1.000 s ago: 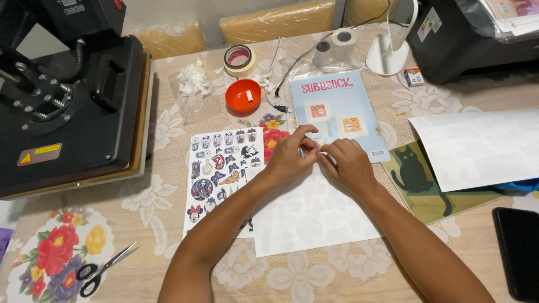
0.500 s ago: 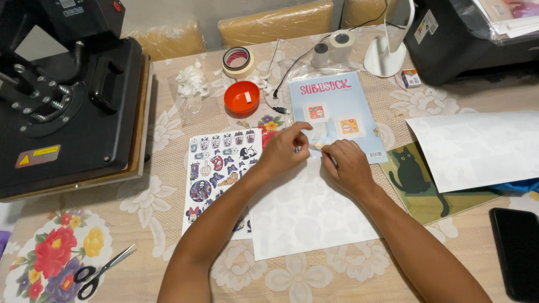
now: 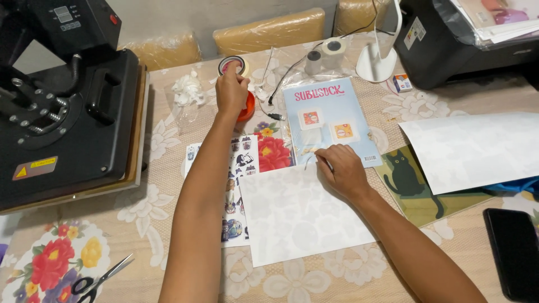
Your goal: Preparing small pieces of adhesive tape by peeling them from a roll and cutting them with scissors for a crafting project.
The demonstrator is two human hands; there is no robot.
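Note:
My left hand [image 3: 232, 90] reaches to the far middle of the table and closes its fingers on a roll of tape [image 3: 233, 64], just above an orange round dispenser [image 3: 246, 105]. My right hand [image 3: 338, 170] rests on the top edge of a white patterned sheet [image 3: 297, 216], its fingers pinched on a small thin strip. A sheet of printed stickers [image 3: 236, 185] lies partly under that white sheet and under my left forearm. A light blue paper pack [image 3: 328, 120] lies just beyond my right hand.
A black heat press [image 3: 62, 106] fills the left side. Scissors [image 3: 98, 278] lie at the front left. A second white sheet [image 3: 477, 148], a cat picture [image 3: 412, 179] and a black phone [image 3: 514, 252] lie to the right. A black printer [image 3: 466, 39] and white lamp base [image 3: 376, 62] stand behind.
My left hand has left the white sheet's top edge and reached away to the tape roll at the back. My right hand has stayed at the sheet's edge.

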